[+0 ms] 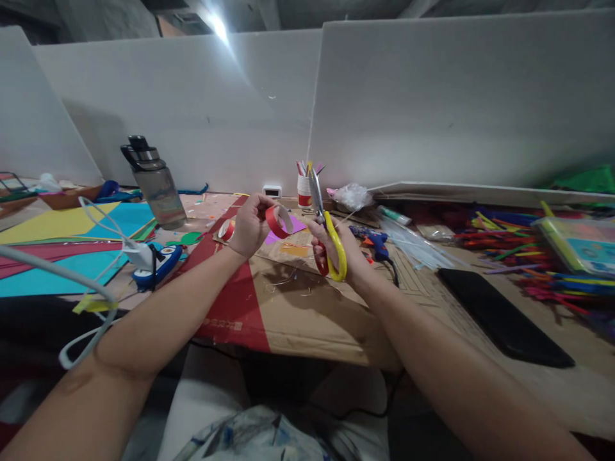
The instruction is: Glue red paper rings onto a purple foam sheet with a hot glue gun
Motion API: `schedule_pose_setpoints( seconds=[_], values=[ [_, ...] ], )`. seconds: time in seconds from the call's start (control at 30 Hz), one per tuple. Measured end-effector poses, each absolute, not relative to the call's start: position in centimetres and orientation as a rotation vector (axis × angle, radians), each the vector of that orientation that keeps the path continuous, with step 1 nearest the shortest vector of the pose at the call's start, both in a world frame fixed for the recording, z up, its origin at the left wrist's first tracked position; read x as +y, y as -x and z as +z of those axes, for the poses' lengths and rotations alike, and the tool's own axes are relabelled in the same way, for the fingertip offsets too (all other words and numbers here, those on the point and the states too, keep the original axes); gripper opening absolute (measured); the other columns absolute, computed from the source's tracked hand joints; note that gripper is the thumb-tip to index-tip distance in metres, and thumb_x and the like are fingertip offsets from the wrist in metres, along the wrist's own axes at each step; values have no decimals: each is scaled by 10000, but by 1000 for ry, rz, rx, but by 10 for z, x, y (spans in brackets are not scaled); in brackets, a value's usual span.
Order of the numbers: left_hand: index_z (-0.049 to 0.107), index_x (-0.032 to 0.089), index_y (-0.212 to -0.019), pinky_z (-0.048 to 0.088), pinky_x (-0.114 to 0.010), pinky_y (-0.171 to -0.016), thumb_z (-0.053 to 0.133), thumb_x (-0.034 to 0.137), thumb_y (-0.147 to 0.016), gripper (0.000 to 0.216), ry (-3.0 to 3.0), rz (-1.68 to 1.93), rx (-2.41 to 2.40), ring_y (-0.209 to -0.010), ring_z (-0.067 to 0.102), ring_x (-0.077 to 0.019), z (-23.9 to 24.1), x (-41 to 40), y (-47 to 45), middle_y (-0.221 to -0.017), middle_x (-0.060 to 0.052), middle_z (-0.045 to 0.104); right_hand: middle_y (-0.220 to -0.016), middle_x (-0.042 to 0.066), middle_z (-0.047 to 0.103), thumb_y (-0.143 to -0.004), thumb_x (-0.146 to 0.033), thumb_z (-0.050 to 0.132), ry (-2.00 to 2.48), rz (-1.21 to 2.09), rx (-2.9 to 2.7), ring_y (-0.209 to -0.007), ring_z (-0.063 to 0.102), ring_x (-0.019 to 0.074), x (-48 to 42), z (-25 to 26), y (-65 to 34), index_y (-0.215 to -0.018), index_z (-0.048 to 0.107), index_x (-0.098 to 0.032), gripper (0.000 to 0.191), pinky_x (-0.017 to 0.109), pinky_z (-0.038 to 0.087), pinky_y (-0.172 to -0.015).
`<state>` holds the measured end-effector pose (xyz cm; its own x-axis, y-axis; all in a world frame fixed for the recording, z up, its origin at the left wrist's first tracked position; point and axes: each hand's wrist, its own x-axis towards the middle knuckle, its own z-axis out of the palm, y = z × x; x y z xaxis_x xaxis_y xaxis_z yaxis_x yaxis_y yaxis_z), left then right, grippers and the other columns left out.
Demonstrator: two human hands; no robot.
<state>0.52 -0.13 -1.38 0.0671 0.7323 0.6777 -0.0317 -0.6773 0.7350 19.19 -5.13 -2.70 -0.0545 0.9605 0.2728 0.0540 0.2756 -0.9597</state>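
My left hand [251, 225] is closed on the edge of a red paper ring [275, 224], which is pale on its inner side. To its right, my right hand [339, 246] grips a pair of scissors [335, 246] with yellow and red handles. The blades point up and away from me and look nearly closed, apart from the ring. A second red and white ring [225, 230] rests beside my left wrist. Under both hands lies a cardboard sheet [307, 314] with a red band, scattered with thin scraps. Purple paper [291, 225] shows behind the held ring.
A water bottle [161, 195] and a blue power strip [156, 267] stand at left near coloured paper sheets [57, 269]. A paper cup [304, 192] holds pens at the back. To the right lie a blue glue gun [377, 244], a black phone [502, 317] and colourful pipe cleaners [500, 237].
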Motion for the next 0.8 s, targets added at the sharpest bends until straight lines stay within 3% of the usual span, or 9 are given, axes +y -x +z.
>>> schedule_pose_setpoints(
  seconds=[0.1,0.2,0.37,0.57,0.8],
  values=[
    [633,193,-877,515,-274,-752,772,219,-802,160,-1928,1736,638,-780,653,-122,-21,-6,-7,-892,-23,697,-587,-89,476,-749,-653,685,978,1076,-1358,-433,452,120,-56,-25,-188,-983,483,-270,492,267,403,-412],
    [651,200,-865,512,-292,-828,825,160,-736,220,-2020,1749,565,-883,660,-147,-23,-12,-9,-965,-40,712,-657,-55,579,-705,-488,759,947,1072,-1321,-519,552,140,-61,-20,-188,-1011,524,-254,451,286,472,-484],
    [674,201,-816,511,-318,-869,882,227,-677,252,-2030,1645,620,-896,651,-177,-21,-19,-13,-945,-60,728,-713,-37,625,-650,-305,732,963,1068,-1309,-544,580,144,-61,-20,-189,-1018,562,-236,411,300,497,-505],
    [717,195,-872,497,-271,-729,836,334,-761,214,-2041,1349,731,-720,618,-145,-22,-19,-21,-799,-21,712,-691,-55,572,-626,-317,754,1001,1016,-1351,-521,539,129,-58,-24,-189,-998,577,-233,421,284,474,-476],
    [732,163,-854,467,-235,-556,835,480,-746,350,-1562,1264,573,-540,579,-107,-26,-7,-22,-634,-6,664,-663,-45,522,-774,-526,695,1065,862,-1420,-543,491,138,-45,-26,-201,-970,581,-248,359,275,399,-487]
  ],
)
